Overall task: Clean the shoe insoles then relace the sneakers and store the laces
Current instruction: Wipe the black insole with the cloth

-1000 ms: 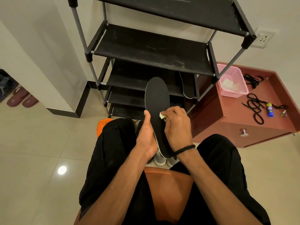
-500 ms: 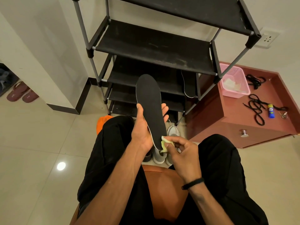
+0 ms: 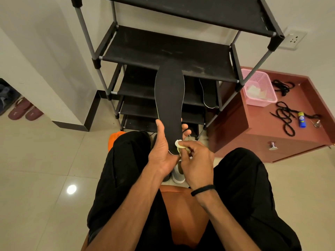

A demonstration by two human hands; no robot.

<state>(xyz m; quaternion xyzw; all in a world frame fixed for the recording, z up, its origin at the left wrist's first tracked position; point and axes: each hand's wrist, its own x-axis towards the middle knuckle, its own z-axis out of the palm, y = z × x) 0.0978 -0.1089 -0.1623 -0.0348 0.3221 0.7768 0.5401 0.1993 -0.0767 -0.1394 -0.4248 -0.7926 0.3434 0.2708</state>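
Observation:
My left hand (image 3: 162,151) grips a black insole (image 3: 169,98) by its heel end and holds it upright in front of me. My right hand (image 3: 196,163) pinches a small pale wipe (image 3: 178,144) against the insole's lower right edge. A second black insole (image 3: 208,95) leans on a lower shelf of the shoe rack. Grey sneakers (image 3: 176,175) stand on the floor between my knees, mostly hidden by my hands. Black laces (image 3: 285,116) lie in loose coils on the reddish cabinet top.
A black shoe rack (image 3: 163,49) stands straight ahead. To the right is a reddish cabinet (image 3: 262,134) bearing a pink basket (image 3: 261,101), a blue tube (image 3: 301,120) and more laces (image 3: 281,86). Maroon slippers (image 3: 25,110) lie far left. An orange object (image 3: 114,137) sits behind my left knee.
My right hand has slid the wipe from the insole's middle down to its heel end. The left hand keeps hold of the insole.

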